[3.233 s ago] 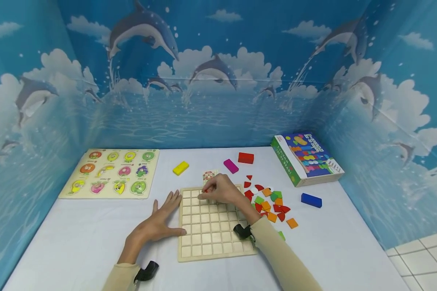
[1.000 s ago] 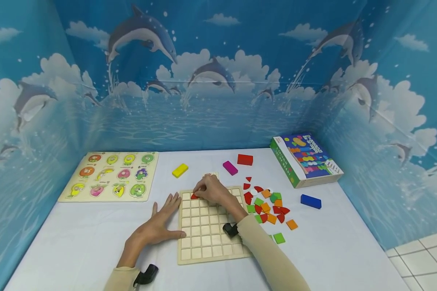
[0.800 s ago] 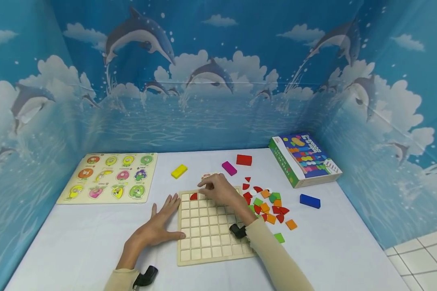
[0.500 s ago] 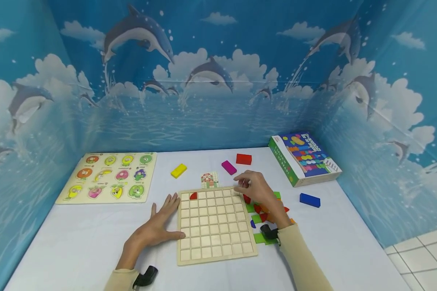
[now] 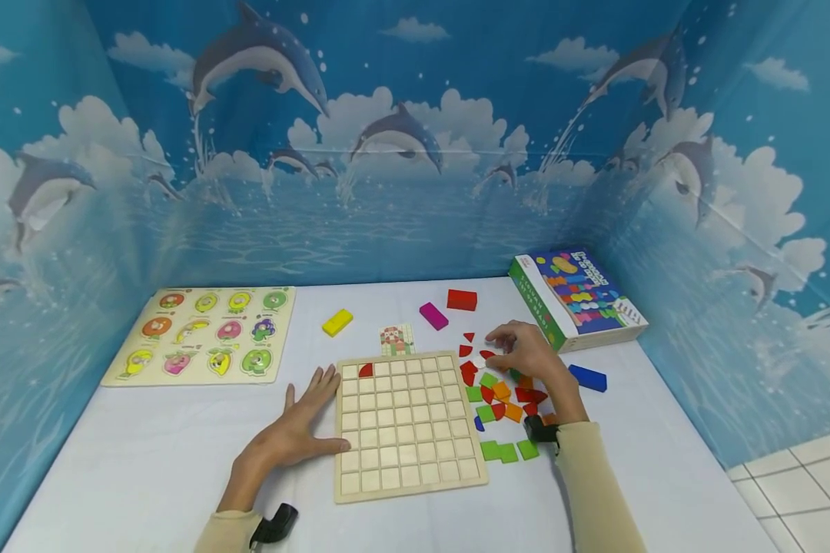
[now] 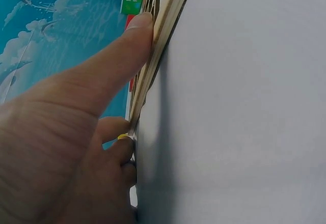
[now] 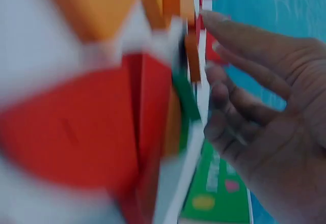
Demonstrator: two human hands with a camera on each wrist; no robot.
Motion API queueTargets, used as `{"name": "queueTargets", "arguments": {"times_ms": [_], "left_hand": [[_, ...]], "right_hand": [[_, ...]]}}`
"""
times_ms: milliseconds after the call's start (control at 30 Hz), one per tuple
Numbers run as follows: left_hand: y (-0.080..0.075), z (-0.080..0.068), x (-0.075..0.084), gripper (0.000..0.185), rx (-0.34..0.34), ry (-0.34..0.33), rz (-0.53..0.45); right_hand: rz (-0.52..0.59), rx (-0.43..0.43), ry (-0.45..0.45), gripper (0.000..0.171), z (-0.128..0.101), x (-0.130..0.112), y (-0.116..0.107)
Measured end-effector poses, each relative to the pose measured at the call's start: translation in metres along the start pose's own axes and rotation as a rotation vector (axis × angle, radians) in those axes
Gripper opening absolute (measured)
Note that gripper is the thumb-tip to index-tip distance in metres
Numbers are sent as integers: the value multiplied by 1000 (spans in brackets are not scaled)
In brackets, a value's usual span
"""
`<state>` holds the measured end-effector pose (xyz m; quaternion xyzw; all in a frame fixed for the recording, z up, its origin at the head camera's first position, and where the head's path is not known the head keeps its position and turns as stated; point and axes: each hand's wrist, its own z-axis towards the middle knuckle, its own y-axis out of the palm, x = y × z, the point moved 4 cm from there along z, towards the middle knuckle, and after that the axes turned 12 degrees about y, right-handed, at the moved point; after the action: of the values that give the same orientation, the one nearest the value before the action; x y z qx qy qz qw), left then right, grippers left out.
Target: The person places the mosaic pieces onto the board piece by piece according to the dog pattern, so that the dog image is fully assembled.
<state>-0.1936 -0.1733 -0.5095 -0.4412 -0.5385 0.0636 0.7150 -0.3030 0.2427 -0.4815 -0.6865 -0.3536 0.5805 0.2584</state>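
A wooden grid board [image 5: 406,426] lies in the middle of the table, with one red quarter-circle tile [image 5: 366,370] in a cell of its top row. My left hand [image 5: 292,434] rests at the board's left edge, fingers spread and the thumb touching the rim; the left wrist view shows that thumb [image 6: 119,56] against the edge. Over the pile of loose tiles to the right of the board hovers my right hand [image 5: 529,353]. Its fingers are bent, thumb and forefinger apart, and nothing shows between them in the right wrist view. Beneath it are red tiles [image 5: 469,374], orange tiles [image 5: 514,413] and green tiles [image 5: 508,453].
A pattern card [image 5: 396,339] lies behind the board. Yellow [image 5: 337,322], magenta [image 5: 433,316], red [image 5: 462,299] and blue blocks [image 5: 587,378] are scattered about. A fruit puzzle board [image 5: 200,338] lies at the left. A game box [image 5: 581,299] stands at the back right.
My right hand set the red quarter-circle tile into the board's top row, let go, and moved right to the tile pile. The left hand has stayed at the board's edge.
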Motion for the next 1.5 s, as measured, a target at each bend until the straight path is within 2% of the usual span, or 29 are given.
{"name": "queueTargets", "arguments": {"times_ms": [267, 367, 667, 800, 933, 1067, 1267, 1500], "left_hand": [[-3, -3, 1, 121, 5, 0, 4], [-4, -3, 2, 121, 9, 1, 3], [1, 1, -1, 120, -5, 5, -14], [2, 2, 0, 120, -10, 7, -17], [1, 2, 1, 120, -10, 2, -6], [0, 1, 2, 120, -8, -4, 1], [-1, 1, 2, 120, 1, 5, -9], [-1, 0, 1, 121, 1, -12, -9]], "right_hand": [[-46, -65, 11, 25, -2, 21, -10], [-38, -59, -8, 22, -2, 22, -10], [-18, -78, 44, 14, -8, 20, -14], [9, -50, 20, 5, -14, 15, -21], [57, -30, -56, 4, -16, 1, -19], [154, -60, -142, 6, -16, -24, -3], [293, -138, -244, 7, -15, -69, 36], [289, -178, -317, 5, -8, -110, 78]]}}
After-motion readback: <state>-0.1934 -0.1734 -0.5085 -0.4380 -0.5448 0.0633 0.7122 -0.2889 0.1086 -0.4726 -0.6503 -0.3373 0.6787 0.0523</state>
